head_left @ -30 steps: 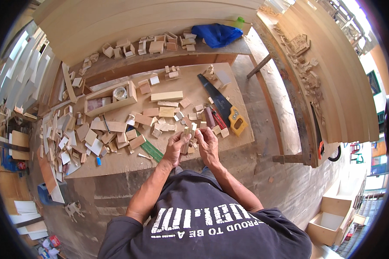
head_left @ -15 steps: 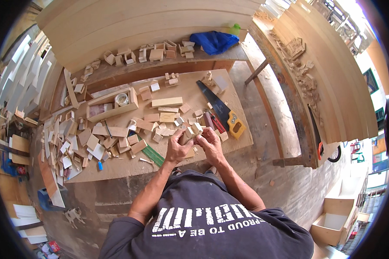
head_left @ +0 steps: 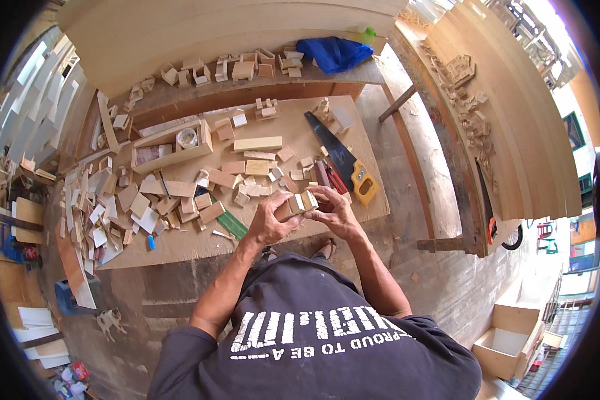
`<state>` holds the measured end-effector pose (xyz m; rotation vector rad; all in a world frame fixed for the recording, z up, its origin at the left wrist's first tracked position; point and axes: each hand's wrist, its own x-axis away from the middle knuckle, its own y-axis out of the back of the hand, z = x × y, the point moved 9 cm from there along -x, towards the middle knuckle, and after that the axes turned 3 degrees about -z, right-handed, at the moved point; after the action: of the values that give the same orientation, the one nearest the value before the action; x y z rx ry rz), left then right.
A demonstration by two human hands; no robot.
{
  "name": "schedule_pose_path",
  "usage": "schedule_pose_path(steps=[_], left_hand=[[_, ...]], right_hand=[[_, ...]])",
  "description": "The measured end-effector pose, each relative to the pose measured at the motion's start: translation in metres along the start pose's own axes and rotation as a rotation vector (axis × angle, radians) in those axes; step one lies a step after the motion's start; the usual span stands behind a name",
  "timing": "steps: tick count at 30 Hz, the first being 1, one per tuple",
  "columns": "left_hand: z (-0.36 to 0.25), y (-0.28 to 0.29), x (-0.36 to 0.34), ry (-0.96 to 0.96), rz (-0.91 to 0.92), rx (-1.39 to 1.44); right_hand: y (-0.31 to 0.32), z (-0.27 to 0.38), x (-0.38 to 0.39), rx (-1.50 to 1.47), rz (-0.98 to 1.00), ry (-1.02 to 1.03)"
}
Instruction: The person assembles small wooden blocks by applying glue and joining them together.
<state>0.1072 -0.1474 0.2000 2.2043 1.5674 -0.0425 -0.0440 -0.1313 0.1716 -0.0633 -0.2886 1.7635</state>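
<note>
Between my two hands, near the table's front edge, is a small assembly of wooden blocks [head_left: 301, 202]. My left hand [head_left: 271, 217] grips its left side, fingers wrapped round it. On the right side, my right hand [head_left: 334, 212] pinches it between thumb and fingers. How the pieces join is partly hidden by my fingers. Just beyond my right hand lie a dark red block [head_left: 322, 174] and red-handled tools [head_left: 336, 180], with a handsaw [head_left: 340, 160] with a yellow handle beside them. A green strip [head_left: 231, 225] lies left of my left hand.
Loose wood offcuts [head_left: 140, 205] heap over the table's left side. A wooden box [head_left: 173, 148] holds a round container [head_left: 187, 139]. Behind, a bench carries block pieces [head_left: 245, 69] and a blue bag [head_left: 335, 55]. A cat [head_left: 111, 322] is on the floor at left.
Both hands have shifted slightly to the right with the block assembly, which is turned a little. My right-hand fingers now reach further over its top. The view has moved slightly.
</note>
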Motion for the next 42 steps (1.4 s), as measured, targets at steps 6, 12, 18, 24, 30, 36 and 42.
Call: schedule_pose_path(steps=[6, 12, 18, 24, 30, 36, 42], left_hand=[[-0.006, -0.001, 0.003, 0.005, 0.050, 0.069], [-0.008, -0.006, 0.004, 0.042, 0.127, 0.125], [-0.004, -0.006, 0.004, -0.029, 0.141, 0.070], [0.000, -0.003, 0.004, -0.069, 0.093, -0.009], [-0.006, -0.002, 0.001, -0.038, 0.144, 0.021], [-0.002, -0.003, -0.002, -0.009, 0.175, -0.074], [0.021, -0.003, -0.001, 0.076, 0.146, -0.027]], right_hand=[[-0.004, 0.002, 0.004, 0.046, 0.039, -0.043], [-0.004, -0.002, 0.007, 0.083, 0.061, -0.107], [-0.003, -0.006, 0.009, -0.003, 0.016, -0.039], [0.002, -0.007, 0.010, 0.113, -0.039, -0.058], [-0.001, -0.008, 0.008, 0.032, -0.017, -0.059], [0.001, -0.009, 0.007, 0.067, -0.035, -0.035], [0.020, -0.044, 0.001, -0.229, -0.177, -0.026]])
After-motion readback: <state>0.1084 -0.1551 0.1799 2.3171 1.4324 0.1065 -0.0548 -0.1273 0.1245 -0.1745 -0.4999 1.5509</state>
